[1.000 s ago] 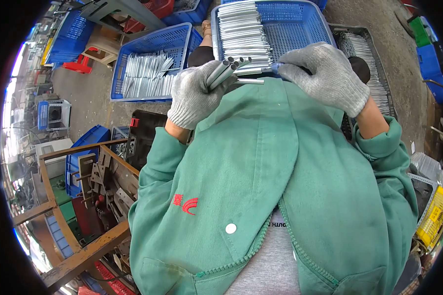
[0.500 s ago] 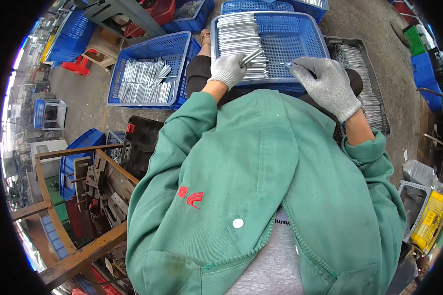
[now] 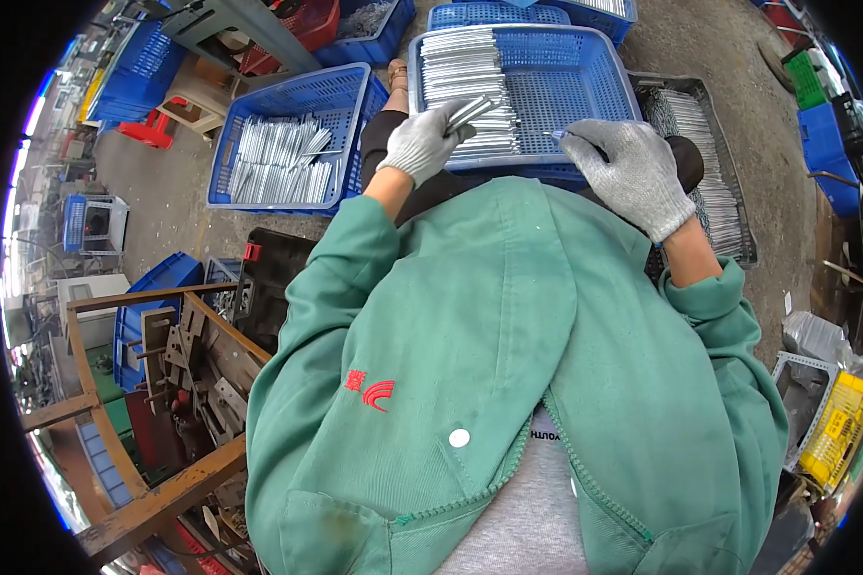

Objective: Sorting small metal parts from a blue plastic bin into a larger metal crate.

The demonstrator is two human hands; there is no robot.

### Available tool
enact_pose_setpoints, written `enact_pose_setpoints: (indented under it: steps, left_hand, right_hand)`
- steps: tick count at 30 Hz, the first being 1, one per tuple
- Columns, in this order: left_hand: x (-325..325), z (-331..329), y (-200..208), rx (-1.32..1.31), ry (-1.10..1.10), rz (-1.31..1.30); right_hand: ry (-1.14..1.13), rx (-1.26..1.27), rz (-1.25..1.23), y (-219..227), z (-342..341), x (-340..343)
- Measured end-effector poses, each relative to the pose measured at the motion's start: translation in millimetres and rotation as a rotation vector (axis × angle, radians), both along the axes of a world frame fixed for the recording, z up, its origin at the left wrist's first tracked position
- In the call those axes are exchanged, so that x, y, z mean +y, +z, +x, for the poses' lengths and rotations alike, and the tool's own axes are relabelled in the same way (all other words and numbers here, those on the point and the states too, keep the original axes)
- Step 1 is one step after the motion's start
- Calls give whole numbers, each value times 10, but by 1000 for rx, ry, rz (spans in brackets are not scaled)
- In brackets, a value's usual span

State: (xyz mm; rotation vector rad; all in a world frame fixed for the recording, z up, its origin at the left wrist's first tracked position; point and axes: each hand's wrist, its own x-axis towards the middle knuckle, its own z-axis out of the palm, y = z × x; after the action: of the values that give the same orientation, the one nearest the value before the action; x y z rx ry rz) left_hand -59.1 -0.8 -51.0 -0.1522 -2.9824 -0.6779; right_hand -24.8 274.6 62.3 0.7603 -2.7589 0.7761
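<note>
My left hand (image 3: 420, 146), in a grey knit glove, is closed around a few short metal rods (image 3: 470, 113). It is over the near left corner of a blue plastic crate (image 3: 571, 86) in front of me. Inside that crate, on its left side, silvery rods (image 3: 460, 72) lie stacked in a column. My right hand (image 3: 633, 172), gloved the same way, is at the crate's near right edge with thumb and forefinger pinched. A small, thin thing (image 3: 557, 134) shows at those fingertips, too small to name.
To the left, a second blue crate (image 3: 362, 96) holds a looser heap of rods (image 3: 273, 158). A dark tray (image 3: 708, 96) of metal rods lies at the right. A rusty metal frame (image 3: 168, 489) stands at lower left, near a black case (image 3: 268, 278).
My left hand has moved left and slightly toward me with the rods, tilting them differently. My right hand has shifted a little left and toward me, still pinched.
</note>
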Motion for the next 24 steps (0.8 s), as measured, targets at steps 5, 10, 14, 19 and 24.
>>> enact_pose_setpoints:
  steps: [5, 10, 14, 19, 24]
  left_hand:
    - [-53, 355, 387, -40, -80, 379]
    - [-120, 589, 561, 2, -200, 637]
    - [-139, 669, 644, 43, -251, 716]
    - [-137, 726, 758, 35, -261, 513]
    - [-67, 764, 803, 94, -274, 421]
  right_hand:
    - [45, 97, 30, 116, 59, -37]
    - [92, 182, 103, 237, 136, -95]
    - [149, 312, 89, 242, 151, -96]
    - [155, 257, 149, 295, 183, -111]
    - [153, 287, 204, 290, 171, -130]
